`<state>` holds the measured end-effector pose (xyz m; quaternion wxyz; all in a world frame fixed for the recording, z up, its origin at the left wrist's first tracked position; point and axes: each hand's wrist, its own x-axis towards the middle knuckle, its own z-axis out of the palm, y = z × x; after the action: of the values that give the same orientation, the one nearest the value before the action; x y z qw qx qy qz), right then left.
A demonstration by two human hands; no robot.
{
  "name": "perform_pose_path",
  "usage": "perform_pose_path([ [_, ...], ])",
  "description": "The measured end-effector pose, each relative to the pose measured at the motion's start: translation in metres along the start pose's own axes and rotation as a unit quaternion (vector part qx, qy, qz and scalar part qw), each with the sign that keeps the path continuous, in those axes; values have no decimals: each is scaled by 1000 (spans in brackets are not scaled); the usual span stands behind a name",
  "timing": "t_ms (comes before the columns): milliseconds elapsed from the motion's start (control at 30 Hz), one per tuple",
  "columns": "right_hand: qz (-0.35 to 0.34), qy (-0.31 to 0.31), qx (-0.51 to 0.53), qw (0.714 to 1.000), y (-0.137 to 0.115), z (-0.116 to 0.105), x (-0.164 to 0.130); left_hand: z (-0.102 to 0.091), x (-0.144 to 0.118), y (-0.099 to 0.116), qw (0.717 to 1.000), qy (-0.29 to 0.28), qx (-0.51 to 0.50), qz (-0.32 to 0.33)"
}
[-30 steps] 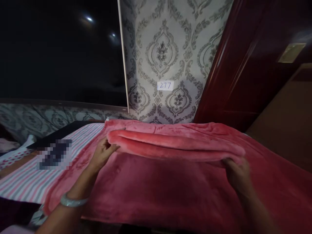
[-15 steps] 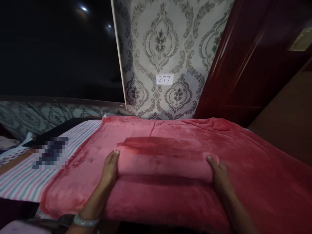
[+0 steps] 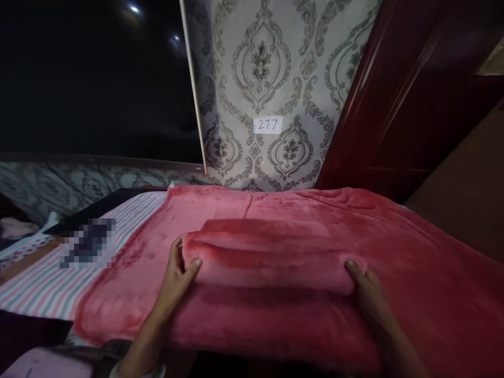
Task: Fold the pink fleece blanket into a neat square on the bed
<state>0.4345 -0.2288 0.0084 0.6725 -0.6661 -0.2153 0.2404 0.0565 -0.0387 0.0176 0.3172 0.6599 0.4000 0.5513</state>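
My left grip [image 3: 177,278] is clamped on the left end of a folded pink cloth [image 3: 268,268], thumb towards me; my right grip [image 3: 364,283] pinches its other end. The folded cloth spans between them, above a spread pink blanket [image 3: 425,294]. Left of that lies a striped cloth [image 3: 35,294]; beyond, a card marked 277 [image 3: 268,125] is on patterned wallpaper [image 3: 260,63].

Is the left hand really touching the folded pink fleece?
Touching: in the head view, the left hand grips the left end of the folded pink fleece, its thumb lying on top.
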Motion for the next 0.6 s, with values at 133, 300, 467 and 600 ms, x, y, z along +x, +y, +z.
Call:
perform_pose_path([
  [133, -24, 34, -72, 996, -3, -12, -14, -11, -15, -2, 987, 22, 38, 151],
  [300, -60, 60, -160, 983, -8, -16, -24, -25, -23, 17, 976, -40, 84, 197],
  [467, -99, 40, -210, 972, -10, -26, -28, -41, -20, 32, 976, -140, 98, 134],
  [600, -136, -42, -202, 969, -15, -34, -33, -46, -18, 35, 982, -143, 96, 80],
])
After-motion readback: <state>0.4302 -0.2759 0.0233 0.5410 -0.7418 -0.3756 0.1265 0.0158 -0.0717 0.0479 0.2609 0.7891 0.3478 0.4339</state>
